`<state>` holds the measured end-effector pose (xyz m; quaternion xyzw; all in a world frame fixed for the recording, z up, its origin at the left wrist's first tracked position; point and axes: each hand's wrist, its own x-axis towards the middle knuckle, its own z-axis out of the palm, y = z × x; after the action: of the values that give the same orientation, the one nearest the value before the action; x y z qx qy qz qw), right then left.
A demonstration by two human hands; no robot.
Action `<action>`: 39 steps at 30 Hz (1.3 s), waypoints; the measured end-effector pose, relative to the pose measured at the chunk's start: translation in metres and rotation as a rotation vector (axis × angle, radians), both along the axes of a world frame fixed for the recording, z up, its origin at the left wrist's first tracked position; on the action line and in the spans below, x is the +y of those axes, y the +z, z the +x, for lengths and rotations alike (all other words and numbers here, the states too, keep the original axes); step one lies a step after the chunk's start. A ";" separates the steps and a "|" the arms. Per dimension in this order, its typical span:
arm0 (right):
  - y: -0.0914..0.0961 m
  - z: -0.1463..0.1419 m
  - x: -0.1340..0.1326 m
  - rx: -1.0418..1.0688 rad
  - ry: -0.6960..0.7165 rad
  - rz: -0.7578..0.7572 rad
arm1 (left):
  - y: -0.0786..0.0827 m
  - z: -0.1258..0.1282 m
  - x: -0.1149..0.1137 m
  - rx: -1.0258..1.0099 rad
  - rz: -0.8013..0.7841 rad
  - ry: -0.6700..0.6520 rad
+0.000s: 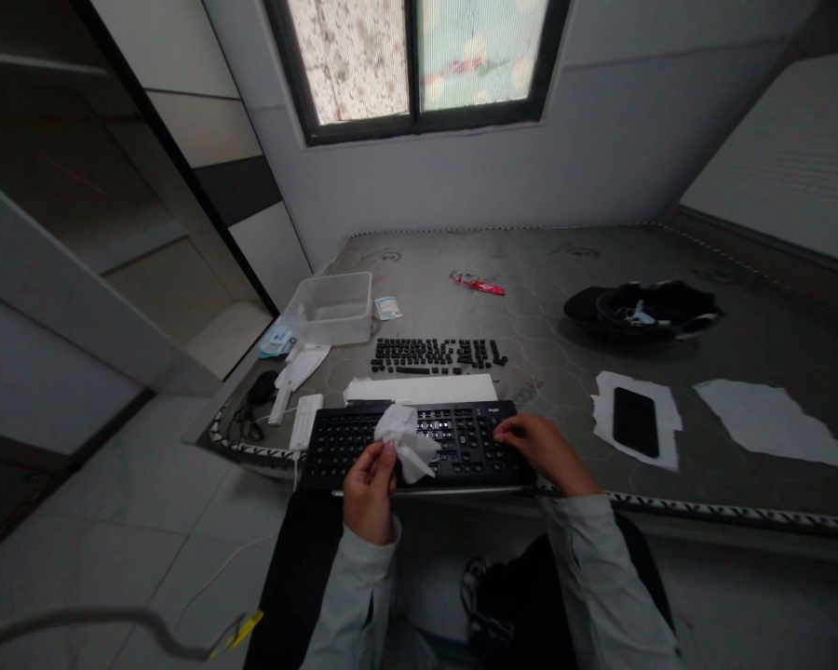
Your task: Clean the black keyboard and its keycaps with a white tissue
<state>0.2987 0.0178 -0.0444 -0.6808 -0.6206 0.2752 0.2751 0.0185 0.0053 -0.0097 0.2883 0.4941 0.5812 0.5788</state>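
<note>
A black keyboard [465, 470] with its keycaps taken off over much of its surface lies across the near edge of the mattress. Pinched in the fingers of my left hand [371, 489] is a crumpled white tissue [409, 442], which covers part of the keyboard's middle. My right hand [541, 448] is over the keyboard's right end, thumb and fingers drawn together; whatever may be between them is too small to tell. Behind the keyboard, loose black keycaps [419, 354] are laid out in rows, with a white strip [425, 389] in between.
To the left stand a clear plastic box [331, 307], a black mouse [262, 386], a white power strip [307, 421] and a face mask [277, 341]. At right lie a phone [635, 422] on paper, another paper sheet [775, 421] and a black cap [642, 312]. A red packet [481, 286] lies farther back.
</note>
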 end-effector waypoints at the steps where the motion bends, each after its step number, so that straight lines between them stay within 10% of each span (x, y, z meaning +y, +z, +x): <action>1: -0.001 0.001 0.000 0.008 -0.006 -0.003 | 0.001 0.000 0.000 -0.001 -0.003 0.003; 24: -0.001 0.001 -0.001 0.007 -0.035 -0.007 | -0.002 0.001 0.001 0.001 0.004 -0.006; 39: -0.039 0.009 0.000 0.066 -0.135 0.085 | -0.004 0.002 0.000 0.016 -0.028 0.023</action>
<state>0.3077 0.0180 -0.0839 -0.6995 -0.5749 0.2517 0.3418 0.0207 0.0057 -0.0141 0.2790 0.5101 0.5787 0.5719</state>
